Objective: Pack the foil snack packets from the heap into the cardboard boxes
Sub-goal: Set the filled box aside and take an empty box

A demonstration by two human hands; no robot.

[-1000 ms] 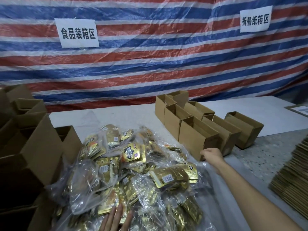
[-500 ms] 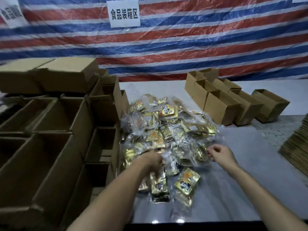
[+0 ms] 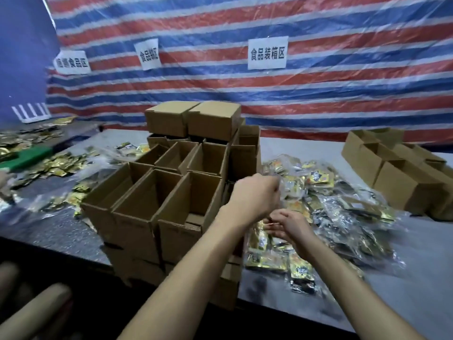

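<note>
The heap of gold foil snack packets [image 3: 338, 204], many in clear plastic bags, lies on the grey table right of centre. A block of open cardboard boxes [image 3: 169, 192] stands just left of it. My left hand [image 3: 253, 195] is a closed fist at the heap's left edge, beside the nearest box's right wall, gripping a plastic-wrapped packet that its fingers mostly hide. My right hand [image 3: 288, 225] is lower and nearer, its fingers curled on a gold packet at the heap's near edge. The two hands almost touch.
Two closed boxes [image 3: 193, 119] sit on the back of the block. More open boxes [image 3: 392, 173] stand at the far right. Loose packets [image 3: 56, 165] and a green object [image 3: 27, 155] lie at the left. Cardboard tubes [image 3: 31, 310] lie at the bottom left. A striped tarp hangs behind.
The view has swung left, so the box block now sits in the middle. My left hand has risen from the heap as a fist, and my right hand has moved in beside it.
</note>
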